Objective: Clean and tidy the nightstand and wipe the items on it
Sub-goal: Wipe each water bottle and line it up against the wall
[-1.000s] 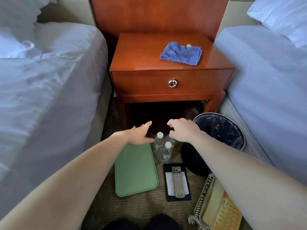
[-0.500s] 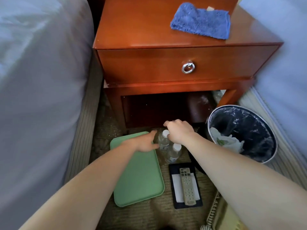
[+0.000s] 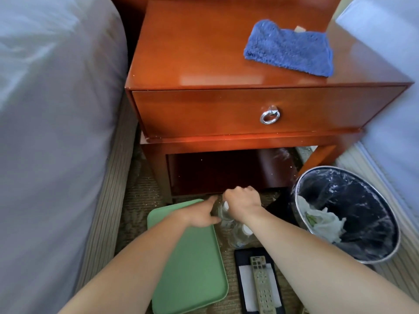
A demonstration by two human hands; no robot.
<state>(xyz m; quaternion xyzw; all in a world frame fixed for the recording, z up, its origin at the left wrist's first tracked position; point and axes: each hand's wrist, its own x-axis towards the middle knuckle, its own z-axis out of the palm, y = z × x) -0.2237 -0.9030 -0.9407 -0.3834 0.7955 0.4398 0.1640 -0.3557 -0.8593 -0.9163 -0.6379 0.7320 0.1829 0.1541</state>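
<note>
Both left hand [image 3: 199,215] and right hand [image 3: 243,201] grip bottles [image 3: 223,214] beside the green tray [image 3: 192,264].

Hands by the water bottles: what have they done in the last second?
Both hands dropped onto the water bottles on the floor: the right hand now curls over one's top, the left hand touches another's side. Blue cloth, green tray, remote and bin stayed put.

1. Nightstand [image 3: 204,64] stands between left bed [image 3: 56,132] and right bed [image 3: 390,53].
2. Cloth [image 3: 290,51] lies on nightstand top, right rear.
3. Tray [image 3: 192,268] on floor before nightstand, left side.
4. Bottles [image 3: 240,236] just right of tray.
5. Remote [image 3: 260,284] lies on pad [image 3: 243,257], before bottles.
6. Bin [image 3: 385,211] on floor right of bottles, beside nightstand's right leg.
</note>
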